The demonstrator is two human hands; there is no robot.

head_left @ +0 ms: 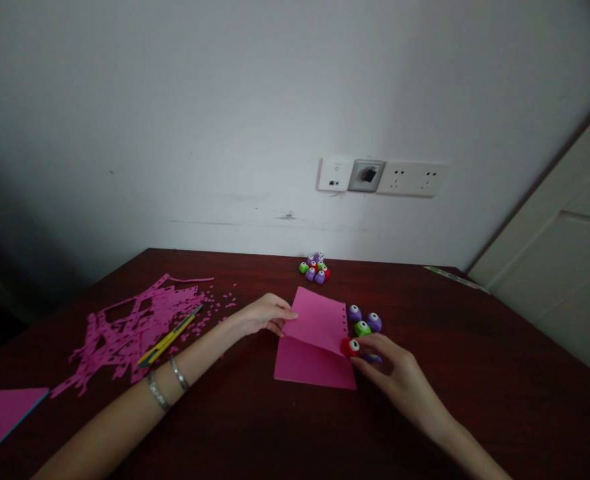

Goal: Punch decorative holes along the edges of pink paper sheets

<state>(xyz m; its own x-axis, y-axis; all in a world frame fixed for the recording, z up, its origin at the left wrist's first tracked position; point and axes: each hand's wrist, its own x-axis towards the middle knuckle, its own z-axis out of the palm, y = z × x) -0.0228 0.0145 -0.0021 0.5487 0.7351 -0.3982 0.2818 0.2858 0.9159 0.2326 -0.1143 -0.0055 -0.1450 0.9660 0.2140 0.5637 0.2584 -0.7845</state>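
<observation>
A folded pink paper point(319, 320) lies in front of me, its upper flap lifted off the lower one. A row of small holes runs down the flap's right edge. My left hand point(269, 315) pinches the flap at its left edge. Between the thumb and fingers of my right hand point(392, 367) is a small red craft punch point(349, 347) with a white and black button, set at the paper's right edge. Just beyond that hand stand a green punch point(363, 328) and several purple punches point(374, 321); one is partly hidden by my fingers.
More small punches point(315, 268) cluster near the wall. To the left lie a heap of pink paper strips point(139, 320), tiny cut bits and a yellow cutter knife point(169, 337). A pink sheet point(5, 417) is at the lower left, a thin strip point(455, 278) at the far right.
</observation>
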